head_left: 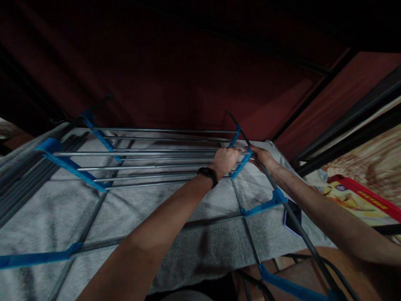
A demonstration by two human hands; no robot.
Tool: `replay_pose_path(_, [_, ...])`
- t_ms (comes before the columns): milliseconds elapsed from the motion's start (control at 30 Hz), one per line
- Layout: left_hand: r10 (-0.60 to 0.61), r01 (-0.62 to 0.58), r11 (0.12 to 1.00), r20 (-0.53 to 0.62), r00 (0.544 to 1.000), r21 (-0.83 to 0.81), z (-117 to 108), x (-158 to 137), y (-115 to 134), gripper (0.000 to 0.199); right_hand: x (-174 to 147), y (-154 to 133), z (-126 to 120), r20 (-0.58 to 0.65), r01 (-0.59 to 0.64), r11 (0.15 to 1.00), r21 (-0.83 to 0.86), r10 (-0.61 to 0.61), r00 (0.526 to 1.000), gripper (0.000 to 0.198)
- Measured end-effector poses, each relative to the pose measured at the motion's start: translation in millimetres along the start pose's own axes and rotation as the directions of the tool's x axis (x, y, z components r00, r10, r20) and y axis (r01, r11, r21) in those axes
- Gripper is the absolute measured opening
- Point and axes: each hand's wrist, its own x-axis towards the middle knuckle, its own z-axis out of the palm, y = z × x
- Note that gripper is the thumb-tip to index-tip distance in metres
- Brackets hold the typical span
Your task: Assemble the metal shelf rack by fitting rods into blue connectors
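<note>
A rack frame of grey metal tubes (pixel 163 153) and blue plastic brackets lies on a grey cloth. My left hand (pixel 226 161), with a black band on its wrist, is closed over the tube ends beside the right blue bracket (pixel 241 167). On the outer side of that bracket, my right hand (pixel 262 158) is closed around the bracket's edge where it meets a long grey pole (pixel 269 177); its fingertips are partly hidden. At the tubes' far end sits the left blue bracket (pixel 75 167). Lower on the pole is another blue bracket (pixel 266 204).
The grey cloth (pixel 131 213) spreads beneath the frame. Several loose tubes (pixel 31 184) are at the left. A phone (pixel 293 216) rests on the cloth near my right forearm. A red and yellow package (pixel 360 200) is at the right. A dark red panel (pixel 188 75) stands behind.
</note>
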Motion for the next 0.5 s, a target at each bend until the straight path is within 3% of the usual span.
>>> replay_pose_path(367, [-0.001, 0.0, 1.0, 0.051, 0.999, 0.006, -3.0, 2.3, 2.3, 0.04, 2.0, -0.3, -1.0, 0.012, -0.001, 0.999, -0.044, 0.001, 1.0, 0.009])
replay_pose_path(500, [0.045, -0.045, 0.998, 0.002, 0.999, 0.039, -8.2, -1.9, 4.6, 0.035, 6.1, 4.1, -7.4, 0.034, 0.014, 0.997, -0.078, -0.012, 0.999, 0.011])
